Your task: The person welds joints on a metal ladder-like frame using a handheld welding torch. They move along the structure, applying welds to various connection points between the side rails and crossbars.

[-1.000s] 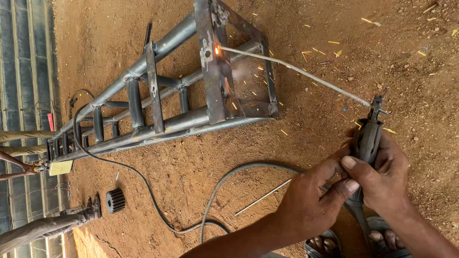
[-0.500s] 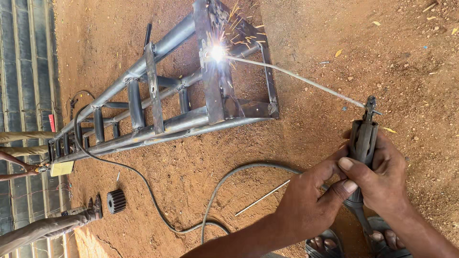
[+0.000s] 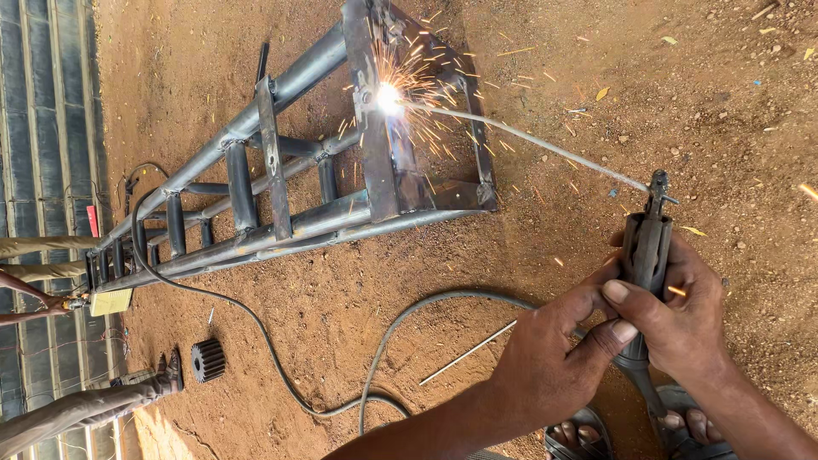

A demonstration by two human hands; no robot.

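Long welded steel frame (image 3: 281, 204) lies flat on the dirt, arc sparking at its right end. Both hands clamp 1 electrode holder (image 3: 645, 255), near right: right hand (image 3: 682, 319) wraps it, left hand (image 3: 554, 366) braces, probably for steadiness. Thin welding rod (image 3: 528, 140) reaches the joint.
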